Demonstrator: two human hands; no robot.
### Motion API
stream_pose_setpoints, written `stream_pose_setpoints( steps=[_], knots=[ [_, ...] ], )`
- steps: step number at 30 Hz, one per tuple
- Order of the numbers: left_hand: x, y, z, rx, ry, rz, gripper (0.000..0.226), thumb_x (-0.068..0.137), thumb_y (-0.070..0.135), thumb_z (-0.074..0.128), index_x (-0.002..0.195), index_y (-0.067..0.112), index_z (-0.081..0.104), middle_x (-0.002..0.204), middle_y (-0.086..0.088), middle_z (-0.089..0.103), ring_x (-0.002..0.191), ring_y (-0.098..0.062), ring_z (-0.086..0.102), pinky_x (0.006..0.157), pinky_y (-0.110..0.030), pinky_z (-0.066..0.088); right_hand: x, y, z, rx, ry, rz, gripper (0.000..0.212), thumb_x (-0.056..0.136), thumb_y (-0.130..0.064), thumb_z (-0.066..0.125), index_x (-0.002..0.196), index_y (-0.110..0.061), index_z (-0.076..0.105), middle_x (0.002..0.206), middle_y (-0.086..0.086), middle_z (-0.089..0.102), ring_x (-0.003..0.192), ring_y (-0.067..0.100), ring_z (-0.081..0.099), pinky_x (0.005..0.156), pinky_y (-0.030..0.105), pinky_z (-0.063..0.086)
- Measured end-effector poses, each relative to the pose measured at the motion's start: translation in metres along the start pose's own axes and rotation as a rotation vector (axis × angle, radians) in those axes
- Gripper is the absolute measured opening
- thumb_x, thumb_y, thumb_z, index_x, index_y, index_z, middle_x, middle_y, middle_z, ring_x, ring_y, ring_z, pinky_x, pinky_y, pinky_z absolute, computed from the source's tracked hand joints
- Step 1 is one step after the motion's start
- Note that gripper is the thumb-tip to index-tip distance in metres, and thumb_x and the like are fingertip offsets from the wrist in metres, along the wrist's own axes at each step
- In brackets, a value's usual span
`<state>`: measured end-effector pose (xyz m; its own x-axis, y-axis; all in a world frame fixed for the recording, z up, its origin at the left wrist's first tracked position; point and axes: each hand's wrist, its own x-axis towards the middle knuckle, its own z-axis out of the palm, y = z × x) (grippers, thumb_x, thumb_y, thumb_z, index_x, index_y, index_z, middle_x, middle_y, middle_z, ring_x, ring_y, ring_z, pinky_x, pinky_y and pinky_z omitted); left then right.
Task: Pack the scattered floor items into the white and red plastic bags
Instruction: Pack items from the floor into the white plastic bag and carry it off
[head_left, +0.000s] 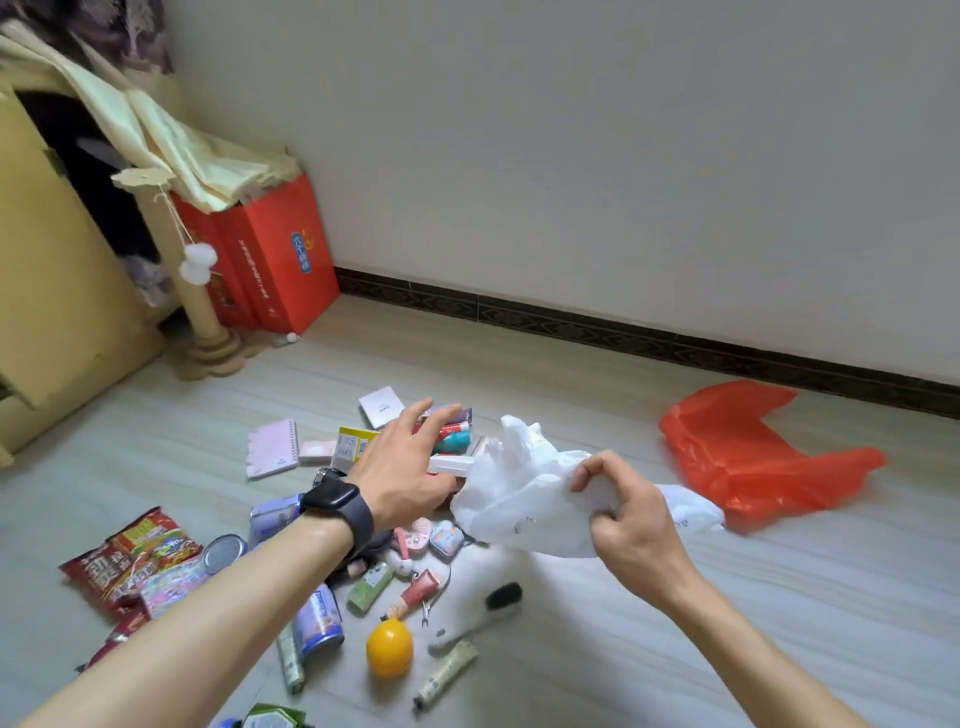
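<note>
My right hand (623, 512) pinches crumpled white bag (524, 499); can't tell if mouth is open. My left hand (405, 467) is spread, holding nothing, over scattered items (415, 571) just left of bag. Red bag (753, 457) lies flat, well right of my grip. Best, I judge: shake mouth wide first, then feed in slim white box (449, 462) nearest the opening. Thin plastic may collapse.

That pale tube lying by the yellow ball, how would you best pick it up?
Probably from straight above, pinching the pale tube across its middle. It lies flat and slanted on the floor, so fingers should close over its narrow width; the yellow ball sits close on its left, bare floor on its right.
</note>
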<state>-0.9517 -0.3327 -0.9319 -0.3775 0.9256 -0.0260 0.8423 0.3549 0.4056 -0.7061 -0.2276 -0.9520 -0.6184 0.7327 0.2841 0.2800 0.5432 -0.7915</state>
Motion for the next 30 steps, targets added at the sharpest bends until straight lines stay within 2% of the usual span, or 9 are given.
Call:
stream_pose_setpoints(
  steps=[7, 10, 13, 15, 18, 22, 25, 28, 30],
  knots=[
    [-0.012, 0.041, -0.011, 0.332, 0.008, 0.176, 0.102, 0.072, 0.045, 0.065, 0.147, 0.055, -0.004, 0.163, -0.003, 0.004, 0.142, -0.026, 0.026, 0.113, -0.040, 0.028, -0.023, -0.027, -0.020, -0.261, 0.070, -0.471, 0.054, 0.050, 0.017, 0.034, 0.080, -0.021, 0.059, 0.080, -0.013, 0.058, 0.085, 0.014, 0.054, 0.075, 0.026, 0.046],
    [-0.016, 0.055, -0.010, 0.350, -0.030, 0.252, 0.071, 0.077, 0.054, 0.065, 0.141, 0.053, 0.034, 0.163, 0.000, 0.006, 0.143, -0.023, 0.021, 0.114, -0.043, 0.025, -0.018, -0.033, -0.031, -0.250, 0.108, -0.505, 0.048, 0.049, 0.017, 0.037, 0.072, -0.020, 0.060, 0.075, -0.013, 0.060, 0.089, 0.017, 0.058, 0.076, 0.028, 0.048],
    [-0.021, 0.071, -0.004, 0.246, -0.007, 0.279, 0.026, 0.089, 0.052, 0.056, 0.102, 0.032, 0.064, 0.132, 0.005, 0.056, 0.123, -0.021, 0.049, 0.095, -0.035, 0.043, -0.008, -0.034, -0.044, -0.328, 0.161, -0.424, 0.039, 0.059, 0.014, 0.048, 0.073, -0.019, 0.064, 0.079, -0.010, 0.064, 0.094, 0.018, 0.057, 0.080, 0.030, 0.047],
    [-0.024, 0.080, -0.004, 0.059, 0.004, 0.178, 0.023, 0.091, 0.050, 0.052, 0.087, 0.027, 0.054, 0.096, 0.001, 0.066, 0.094, -0.025, 0.060, 0.074, -0.034, 0.048, -0.001, -0.029, -0.053, -0.483, 0.158, -0.302, 0.033, 0.073, 0.003, 0.059, 0.092, -0.023, 0.068, 0.108, -0.006, 0.066, 0.112, 0.023, 0.054, 0.093, 0.032, 0.043],
    [-0.024, 0.093, -0.010, -0.171, 0.041, 0.025, 0.026, 0.093, 0.040, 0.056, 0.080, 0.018, 0.053, 0.077, -0.003, 0.060, 0.075, -0.023, 0.053, 0.061, -0.031, 0.035, -0.004, -0.028, -0.061, -0.639, 0.053, 0.009, 0.053, 0.080, -0.036, 0.068, 0.131, -0.036, 0.053, 0.157, 0.005, 0.029, 0.145, 0.028, 0.020, 0.113, 0.047, 0.025],
    [-0.020, 0.107, -0.024, -0.579, -0.046, -0.071, 0.011, 0.095, 0.022, 0.057, 0.088, 0.016, 0.062, 0.083, -0.002, 0.063, 0.079, -0.019, 0.058, 0.067, -0.028, 0.044, -0.028, -0.045, -0.049, -0.463, 0.147, -0.034, 0.081, 0.066, -0.074, 0.065, 0.135, -0.034, 0.048, 0.157, 0.003, 0.027, 0.142, 0.024, 0.028, 0.110, 0.047, 0.031],
    [-0.017, 0.119, -0.028, -0.870, -0.071, -0.147, 0.017, 0.096, 0.009, 0.053, 0.110, 0.011, 0.062, 0.099, -0.007, 0.066, 0.084, -0.019, 0.062, 0.078, -0.032, 0.050, -0.040, -0.053, -0.035, -0.215, -0.054, 0.132, 0.112, 0.055, -0.086, 0.065, 0.149, -0.037, 0.026, 0.161, -0.005, 0.011, 0.147, 0.015, 0.018, 0.117, 0.042, 0.026],
    [-0.017, 0.130, -0.027, -1.095, -0.147, -0.214, 0.040, 0.096, 0.006, 0.052, 0.135, 0.012, 0.051, 0.109, -0.009, 0.066, 0.089, -0.024, 0.065, 0.080, -0.038, 0.053, -0.040, -0.055, -0.023, 0.038, -0.145, 0.284, 0.123, 0.062, -0.064, 0.080, 0.155, -0.037, 0.004, 0.150, -0.010, 0.027, 0.138, 0.008, 0.031, 0.112, 0.030, 0.033],
    [-0.020, 0.131, -0.021, -0.858, -0.126, -0.154, 0.067, 0.095, 0.021, 0.057, 0.153, 0.021, 0.023, 0.126, -0.006, 0.059, 0.105, -0.025, 0.061, 0.089, -0.039, 0.052, -0.032, -0.049, -0.021, 0.030, -0.054, 0.299, 0.088, 0.076, -0.038, 0.076, 0.150, -0.031, 0.028, 0.124, -0.009, 0.056, 0.117, 0.012, 0.056, 0.087, 0.018, 0.044]
  ],
)
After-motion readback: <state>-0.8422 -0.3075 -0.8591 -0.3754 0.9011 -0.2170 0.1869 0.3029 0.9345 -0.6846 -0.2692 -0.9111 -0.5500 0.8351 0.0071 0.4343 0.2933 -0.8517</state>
